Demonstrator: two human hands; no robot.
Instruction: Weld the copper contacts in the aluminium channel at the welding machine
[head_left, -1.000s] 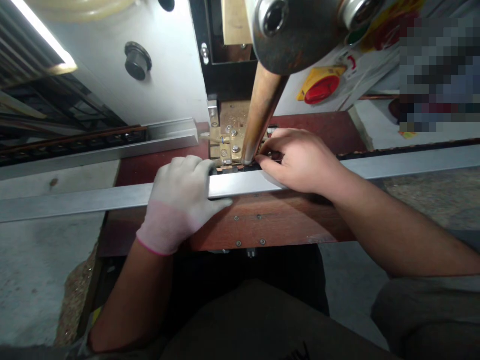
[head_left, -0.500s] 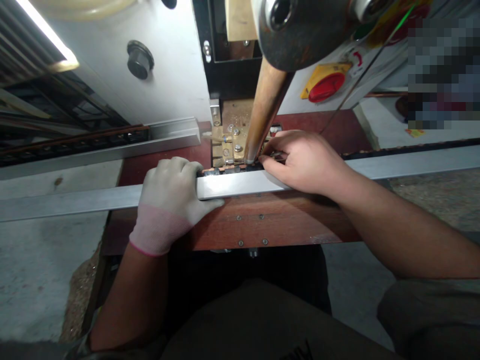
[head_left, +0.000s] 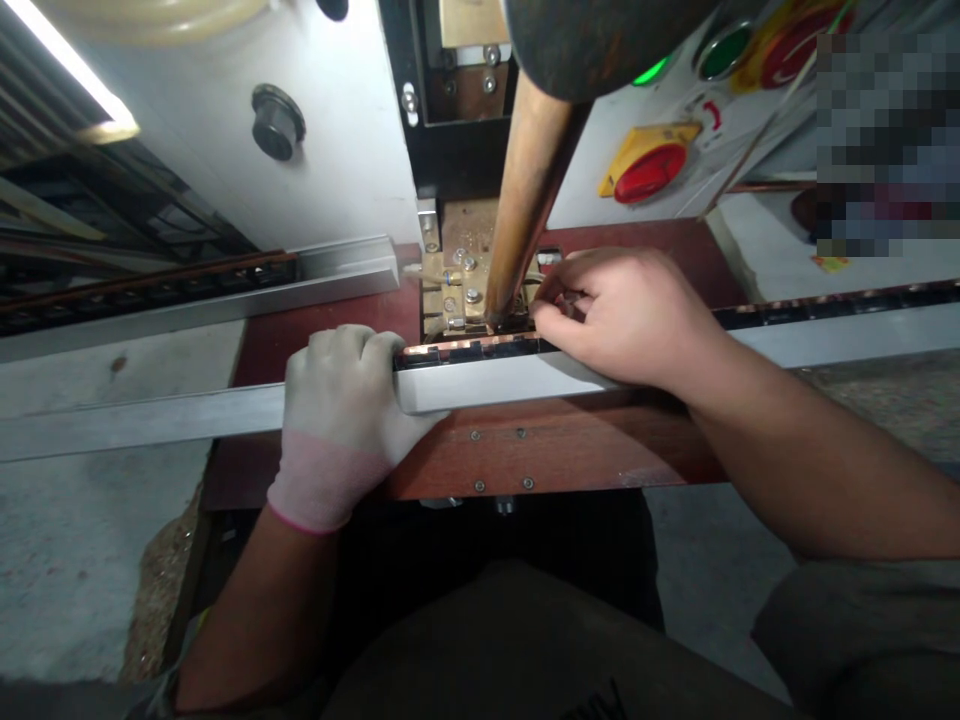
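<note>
A long silver metal channel (head_left: 495,384) lies across the machine's front, with a black and copper strip (head_left: 465,350) along its far side. My left hand (head_left: 341,385), in a pale glove with a pink cuff, is wrapped round the channel, thumb on the near side. My bare right hand (head_left: 619,315) rests over the channel farther right. Its thumb and fingers are pinched together beside the lower end of a copper rod (head_left: 532,190); what they hold, if anything, I cannot make out. Behind the channel sits a brass block (head_left: 472,275) with bolts and small fittings.
The channel lies over a reddish-brown board (head_left: 570,450). On the white machine casing are a black knob (head_left: 276,125) and a red rotary switch (head_left: 651,172) on a yellow plate. Another channel (head_left: 345,268) lies at the back left. A dark rounded machine head (head_left: 592,50) hangs above.
The channel has shifted toward me at the middle and left, baring more of the strip. My left hand moved with it; my right hand shifted slightly right. The machine head appears higher.
</note>
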